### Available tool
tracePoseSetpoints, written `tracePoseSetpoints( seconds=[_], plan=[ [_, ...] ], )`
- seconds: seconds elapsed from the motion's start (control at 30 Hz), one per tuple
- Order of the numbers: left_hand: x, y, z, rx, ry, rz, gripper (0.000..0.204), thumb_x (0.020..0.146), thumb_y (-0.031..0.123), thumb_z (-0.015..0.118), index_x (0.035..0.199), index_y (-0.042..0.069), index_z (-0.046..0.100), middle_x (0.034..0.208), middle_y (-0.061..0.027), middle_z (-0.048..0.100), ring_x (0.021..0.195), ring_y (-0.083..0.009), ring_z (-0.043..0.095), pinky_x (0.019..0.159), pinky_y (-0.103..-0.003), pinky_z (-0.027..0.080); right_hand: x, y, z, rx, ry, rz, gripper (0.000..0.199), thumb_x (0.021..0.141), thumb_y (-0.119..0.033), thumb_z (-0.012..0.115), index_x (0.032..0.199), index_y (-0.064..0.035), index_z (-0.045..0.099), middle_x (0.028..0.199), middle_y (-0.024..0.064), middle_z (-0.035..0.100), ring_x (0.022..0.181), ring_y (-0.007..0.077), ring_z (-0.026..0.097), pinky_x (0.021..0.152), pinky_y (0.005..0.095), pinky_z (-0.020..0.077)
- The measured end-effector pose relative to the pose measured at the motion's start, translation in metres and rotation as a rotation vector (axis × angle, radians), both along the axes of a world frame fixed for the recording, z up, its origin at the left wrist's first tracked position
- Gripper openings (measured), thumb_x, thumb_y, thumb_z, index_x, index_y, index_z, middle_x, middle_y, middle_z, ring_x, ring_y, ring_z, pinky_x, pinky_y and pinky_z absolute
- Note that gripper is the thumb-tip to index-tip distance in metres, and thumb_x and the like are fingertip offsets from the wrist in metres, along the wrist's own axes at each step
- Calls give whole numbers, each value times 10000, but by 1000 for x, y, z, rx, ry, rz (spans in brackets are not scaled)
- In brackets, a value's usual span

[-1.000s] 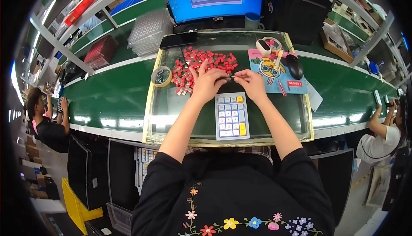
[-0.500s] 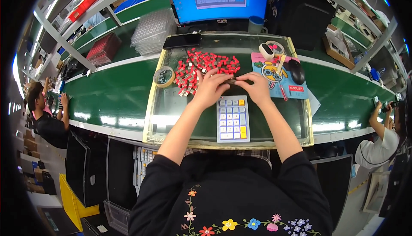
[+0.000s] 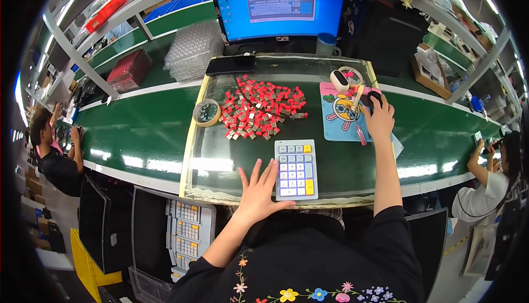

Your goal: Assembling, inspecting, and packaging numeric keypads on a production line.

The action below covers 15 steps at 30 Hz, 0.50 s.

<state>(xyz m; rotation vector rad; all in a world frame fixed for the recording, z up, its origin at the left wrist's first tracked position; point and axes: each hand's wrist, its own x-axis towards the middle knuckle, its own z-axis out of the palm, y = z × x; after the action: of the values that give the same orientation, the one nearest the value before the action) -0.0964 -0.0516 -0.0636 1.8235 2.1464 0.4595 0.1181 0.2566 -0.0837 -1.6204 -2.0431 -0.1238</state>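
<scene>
My left hand [image 3: 258, 191] lies at the left edge of a grey number pad [image 3: 296, 169], its fingers spread and its thumb by the pad's lower corner. The pad has white, grey and yellow keys. My right hand [image 3: 379, 120] is over a dark computer mouse [image 3: 367, 98], fingers curved onto it and hiding most of its body. The mouse sits at the upper right of a pink and blue mouse pad [image 3: 334, 131]. Beyond the number pad spreads a heap of small metal plugs with red ends [image 3: 262, 106]. A darker plug [image 3: 299, 115] lies at the heap's right side.
A tape roll [image 3: 206, 112] lies left of the heap, a black phone [image 3: 230, 65] behind it. A tweezers-like tool [image 3: 360, 132] and a white device [image 3: 339, 81] are on the mouse pad. The monitor [image 3: 281, 6] shows a keyboard drawing. Number pads [image 3: 188, 230] stand below left.
My hands have parted from beside the heap. The left has come down beside the number pad with fingers spread; the right has moved right onto the mouse. The darker plug now lies uncovered.
</scene>
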Motion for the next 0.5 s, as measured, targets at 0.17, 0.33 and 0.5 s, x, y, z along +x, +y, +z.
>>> tracePoseSetpoints(
  seconds=[0.17, 0.33, 0.5],
  plan=[
    [3, 10, -9, 105, 42, -29, 1005, 676, 595, 638, 1405, 40, 227, 1415, -149, 320, 1345, -387, 156, 1016, -650, -11, -22, -23, 14, 294, -128, 4, 440, 788, -367, 609, 1175, -176, 523, 1331, 89, 401, 1149, 344, 378, 896, 556, 345],
    [7, 9, -10, 126, 41, -13, 971, 687, 584, 636, 1399, 49, 249, 1413, -149, 321, 1340, -386, 173, 1016, -654, 17, -73, -134, 44, -300, 62, 515, 503, 823, -407, 551, 1282, -229, 448, 1366, 118, 398, 1075, 300, 531, 838, 387, 455],
    [6, 11, -11, 150, 40, -25, 941, 696, 571, 637, 1389, 52, 267, 1409, -144, 327, 1331, -389, 199, 1014, -659, 48, -83, -174, 59, -249, -258, 552, 575, 813, -485, 542, 1325, -260, 408, 1309, 168, 447, 687, 279, 644, 609, 353, 510]
  ],
)
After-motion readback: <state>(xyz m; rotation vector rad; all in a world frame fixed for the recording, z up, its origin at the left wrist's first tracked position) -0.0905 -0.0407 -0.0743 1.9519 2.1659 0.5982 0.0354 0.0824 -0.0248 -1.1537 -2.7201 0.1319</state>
